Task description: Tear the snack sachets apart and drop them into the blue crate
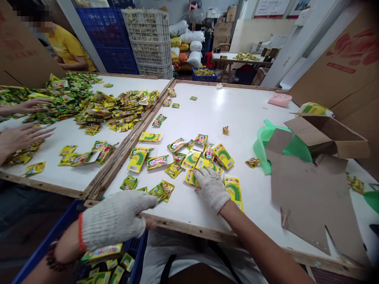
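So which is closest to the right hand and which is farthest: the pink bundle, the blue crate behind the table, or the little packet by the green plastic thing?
From the right hand:
1. Little packet: to its right, by the green plastic thing.
2. Pink bundle: far right.
3. Blue crate: beyond the table's far edge.

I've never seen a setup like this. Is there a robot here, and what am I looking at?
No robot: these are a person's own two hands, in one picture from a camera worn on the head, looking forward and down. Both wear pale knitted gloves. The right hand rests on yellow packets on a white table. The left hand is at the near edge, above a blue crate; I can't tell whether it grips anything. Brown cardboard lies to the right. Another person's hands reach in from the left.
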`<state>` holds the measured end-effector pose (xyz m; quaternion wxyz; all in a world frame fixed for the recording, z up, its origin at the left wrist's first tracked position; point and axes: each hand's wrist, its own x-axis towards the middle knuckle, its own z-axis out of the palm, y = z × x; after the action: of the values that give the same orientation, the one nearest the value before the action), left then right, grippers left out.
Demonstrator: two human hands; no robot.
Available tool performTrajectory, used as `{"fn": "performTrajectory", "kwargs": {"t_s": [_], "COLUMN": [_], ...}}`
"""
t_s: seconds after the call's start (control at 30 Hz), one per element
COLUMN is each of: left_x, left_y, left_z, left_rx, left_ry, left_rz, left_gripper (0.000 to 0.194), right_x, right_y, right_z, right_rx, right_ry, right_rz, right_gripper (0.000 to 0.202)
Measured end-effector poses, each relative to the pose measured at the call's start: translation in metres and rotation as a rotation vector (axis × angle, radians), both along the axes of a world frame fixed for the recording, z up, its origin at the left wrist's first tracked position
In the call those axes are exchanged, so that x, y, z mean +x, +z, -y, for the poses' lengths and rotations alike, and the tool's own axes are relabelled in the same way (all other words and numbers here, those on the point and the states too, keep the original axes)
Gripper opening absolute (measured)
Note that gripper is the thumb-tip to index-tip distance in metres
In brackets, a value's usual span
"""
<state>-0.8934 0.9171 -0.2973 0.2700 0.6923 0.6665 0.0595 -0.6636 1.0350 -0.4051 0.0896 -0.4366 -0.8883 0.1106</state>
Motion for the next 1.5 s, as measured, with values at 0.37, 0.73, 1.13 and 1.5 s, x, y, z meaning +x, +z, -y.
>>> {"fn": "performTrajectory", "kwargs": {"t_s": [0.37,0.73,1.13,1.5], "left_x": [0.097,0.097,0.089,0.08], "left_y": [-0.113,-0.117,-0.107,-0.081], "left_z": [-0.039,-0.027,-0.043,-0.061], "left_rx": [0.026,0.097,0.026,-0.052], "left_ry": [0.432,0.368,0.227,0.053], "left_rz": [1.324,1.041,1.024,0.765], "left_gripper": [0.043,0.026,0.033,0.018], "right_x": [0.032,0.034,0.039,0.039], "right_y": [-0.003,-0.023,-0.005,0.013], "right_z": [0.032,0.065,0.045,0.039], "right_rx": [-1.06,-0.723,-0.579,-0.56], "right_ry": [0.092,-0.389,-0.297,-0.223], "right_rz": [-1.011,-1.045,-0.814,-0.61], "right_gripper": [0.041,0.034,0.029,0.022]}}
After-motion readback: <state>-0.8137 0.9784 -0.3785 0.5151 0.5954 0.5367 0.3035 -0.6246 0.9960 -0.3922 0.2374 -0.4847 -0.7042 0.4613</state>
